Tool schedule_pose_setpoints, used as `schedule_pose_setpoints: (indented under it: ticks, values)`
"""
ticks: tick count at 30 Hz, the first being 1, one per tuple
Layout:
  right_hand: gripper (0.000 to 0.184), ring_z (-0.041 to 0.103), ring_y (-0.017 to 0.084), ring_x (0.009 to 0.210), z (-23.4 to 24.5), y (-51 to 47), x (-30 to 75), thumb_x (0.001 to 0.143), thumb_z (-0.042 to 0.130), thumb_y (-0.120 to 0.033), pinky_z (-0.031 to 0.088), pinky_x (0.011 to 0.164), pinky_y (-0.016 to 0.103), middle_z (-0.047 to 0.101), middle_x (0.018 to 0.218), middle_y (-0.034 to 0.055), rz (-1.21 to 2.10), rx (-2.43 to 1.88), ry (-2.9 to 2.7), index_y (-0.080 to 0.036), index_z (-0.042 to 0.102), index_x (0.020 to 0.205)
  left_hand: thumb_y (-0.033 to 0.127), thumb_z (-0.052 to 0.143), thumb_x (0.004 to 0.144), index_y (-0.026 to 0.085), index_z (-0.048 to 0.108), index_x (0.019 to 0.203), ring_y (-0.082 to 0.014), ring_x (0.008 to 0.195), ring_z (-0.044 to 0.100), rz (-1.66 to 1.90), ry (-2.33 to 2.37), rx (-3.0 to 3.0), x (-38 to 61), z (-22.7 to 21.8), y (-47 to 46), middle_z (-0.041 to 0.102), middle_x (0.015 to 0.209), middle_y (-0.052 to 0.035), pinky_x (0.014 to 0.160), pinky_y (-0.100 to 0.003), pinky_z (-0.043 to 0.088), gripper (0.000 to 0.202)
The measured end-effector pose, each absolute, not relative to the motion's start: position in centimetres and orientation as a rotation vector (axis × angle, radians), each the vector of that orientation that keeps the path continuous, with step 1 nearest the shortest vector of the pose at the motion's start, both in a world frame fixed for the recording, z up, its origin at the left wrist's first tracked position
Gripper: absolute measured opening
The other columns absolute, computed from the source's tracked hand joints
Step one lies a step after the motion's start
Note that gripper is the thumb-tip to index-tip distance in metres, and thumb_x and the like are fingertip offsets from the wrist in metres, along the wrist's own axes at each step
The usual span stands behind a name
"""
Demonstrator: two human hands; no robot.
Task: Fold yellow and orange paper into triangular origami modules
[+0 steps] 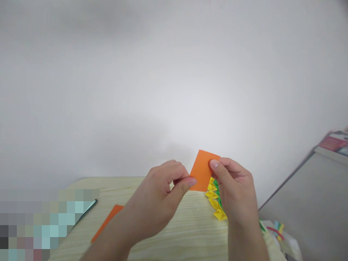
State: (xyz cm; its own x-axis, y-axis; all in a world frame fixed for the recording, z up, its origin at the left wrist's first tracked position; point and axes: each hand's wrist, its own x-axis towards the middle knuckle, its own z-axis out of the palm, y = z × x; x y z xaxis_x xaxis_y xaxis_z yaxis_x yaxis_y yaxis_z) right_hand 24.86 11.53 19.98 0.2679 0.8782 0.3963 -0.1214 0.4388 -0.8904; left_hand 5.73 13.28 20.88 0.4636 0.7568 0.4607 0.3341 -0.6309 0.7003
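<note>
Both my hands hold up a small orange paper rectangle point(202, 169) above the far edge of a light wooden table point(185, 232). My left hand point(160, 197) pinches its lower left corner between thumb and forefinger. My right hand point(233, 190) pinches its right edge with the thumb on top. Just below the paper, a row of folded yellow and green paper pieces point(214, 199) lies on the table, partly hidden by my right hand.
Another orange paper sheet point(108, 221) lies on the table at the left, beside a dark thin object point(89, 208) and a blurred-out patch. A white wall fills the background. At the right are a grey surface point(312, 203), a box point(335, 143) and a bag with coloured strips point(277, 232).
</note>
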Motion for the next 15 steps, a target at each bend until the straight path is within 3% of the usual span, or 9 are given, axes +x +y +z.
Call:
schedule_pose_setpoints:
  ticks: [4, 10, 15]
  values:
    - [0.017, 0.075, 0.023, 0.085, 20.2, 11.33, 25.14, 0.089, 0.081, -0.037, 0.06, 0.078, 0.037, 0.081, 0.092, 0.0052, 0.954, -0.846, -1.137, -0.023, 0.08, 0.098, 0.036, 0.052, 0.105, 0.02, 0.053, 0.074, -0.0131, 0.072, 0.05, 1.106, 0.899, 2.137, 5.94, 20.9, 13.49, 0.055, 0.075, 0.0031, 0.068, -0.028, 0.04, 0.035]
    - [0.014, 0.074, 0.02, 0.075, 20.33, 11.09, 25.54, 0.091, 0.078, -0.036, 0.058, 0.071, 0.032, 0.081, 0.086, 0.0045, 1.012, -0.883, -1.191, -0.022, 0.079, 0.089, 0.037, 0.056, 0.103, 0.02, 0.054, 0.071, -0.0129, 0.069, 0.048, 1.122, 0.87, 2.063, 6.1, 21.15, 13.65, 0.053, 0.07, 0.0033, 0.064, -0.028, 0.039, 0.037]
    - [0.012, 0.071, 0.019, 0.072, 20.38, 11.01, 25.9, 0.091, 0.079, -0.035, 0.056, 0.068, 0.03, 0.079, 0.083, 0.0032, 1.01, -0.907, -1.227, -0.023, 0.079, 0.089, 0.035, 0.066, 0.097, 0.024, 0.072, 0.089, -0.014, 0.075, 0.055, 1.235, 0.935, 1.99, 6.24, 21.08, 14.07, 0.064, 0.076, 0.0035, 0.073, -0.029, 0.044, 0.015]
